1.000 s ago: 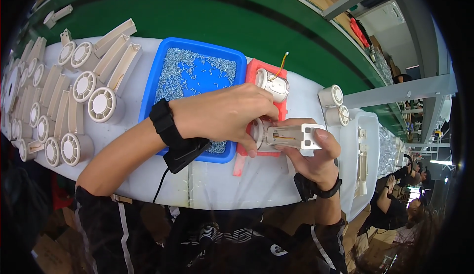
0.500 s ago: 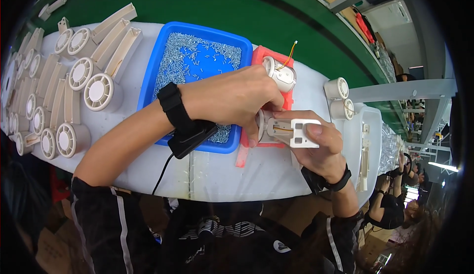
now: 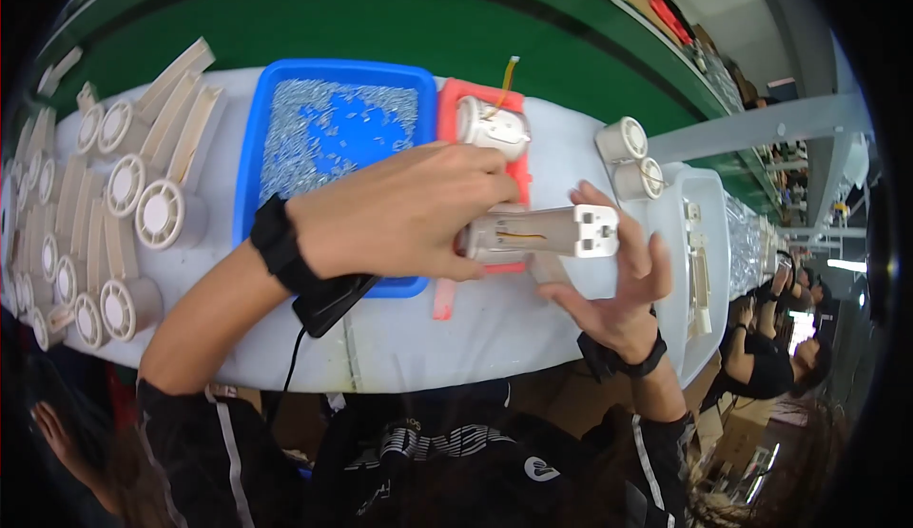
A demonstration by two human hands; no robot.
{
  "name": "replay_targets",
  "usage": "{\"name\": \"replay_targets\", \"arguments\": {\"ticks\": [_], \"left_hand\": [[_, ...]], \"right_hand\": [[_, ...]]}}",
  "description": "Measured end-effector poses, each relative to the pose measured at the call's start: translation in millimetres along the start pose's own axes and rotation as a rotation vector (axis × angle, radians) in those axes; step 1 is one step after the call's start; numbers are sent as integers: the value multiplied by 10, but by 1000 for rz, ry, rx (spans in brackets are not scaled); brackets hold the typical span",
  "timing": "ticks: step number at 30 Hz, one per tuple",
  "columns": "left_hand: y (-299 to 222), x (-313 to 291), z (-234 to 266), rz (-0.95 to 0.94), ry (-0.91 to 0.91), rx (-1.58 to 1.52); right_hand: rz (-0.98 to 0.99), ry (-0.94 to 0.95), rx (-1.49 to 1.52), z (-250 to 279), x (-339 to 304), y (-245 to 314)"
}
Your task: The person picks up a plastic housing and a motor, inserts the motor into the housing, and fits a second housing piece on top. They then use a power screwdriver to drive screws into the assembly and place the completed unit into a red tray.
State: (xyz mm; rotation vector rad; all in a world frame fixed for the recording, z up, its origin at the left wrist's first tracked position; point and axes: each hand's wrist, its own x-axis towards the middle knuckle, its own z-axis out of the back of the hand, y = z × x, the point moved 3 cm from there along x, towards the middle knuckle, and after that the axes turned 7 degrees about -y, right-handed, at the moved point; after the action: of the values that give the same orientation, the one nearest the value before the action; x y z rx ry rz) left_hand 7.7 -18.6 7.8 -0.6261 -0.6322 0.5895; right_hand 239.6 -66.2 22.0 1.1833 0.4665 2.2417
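Observation:
My left hand [image 3: 399,214] is closed round the near head end of a cream plastic housing [image 3: 523,234]; its palm hides most of that end. The housing's hollow handle points right, with a yellow-brown wire inside and a square, slotted end. My right hand [image 3: 618,281] is open beside that end, thumb and fingers spread apart around it. Behind the housing, a red-pink fixture [image 3: 447,109] bears a round cream motor part [image 3: 493,128] with a yellow wire standing up from it. Left of the fixture is a blue tray [image 3: 249,147] of small silvery screws [image 3: 295,147], partly hidden by my left arm.
Many cream housings [image 3: 166,214] with round vented heads and long handles lie at the left. Two round cream parts [image 3: 623,140] stand at the right, near a translucent bin [image 3: 709,243] with cream pieces. A green surface [image 3: 380,14] runs behind the white table [image 3: 409,347].
My right hand has let go of the housing's handle and spread its fingers. The handle now shows at greater length, pointing right. The whole view has shifted, with the table's things further left.

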Motion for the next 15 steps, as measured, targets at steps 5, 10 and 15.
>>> {"name": "replay_targets", "arguments": {"ticks": [5, 10, 15], "left_hand": [[-116, -2, 28, -25, -2, -63], [-68, 38, 46, 56, 64, -63], [-70, 130, 144, 23, 53, -28]], "right_hand": [[-608, 189, -422, 410, -387, 136], [-673, 301, -377, 265, -592, 130], [-729, 318, -329, 97, -427, 104]]}}
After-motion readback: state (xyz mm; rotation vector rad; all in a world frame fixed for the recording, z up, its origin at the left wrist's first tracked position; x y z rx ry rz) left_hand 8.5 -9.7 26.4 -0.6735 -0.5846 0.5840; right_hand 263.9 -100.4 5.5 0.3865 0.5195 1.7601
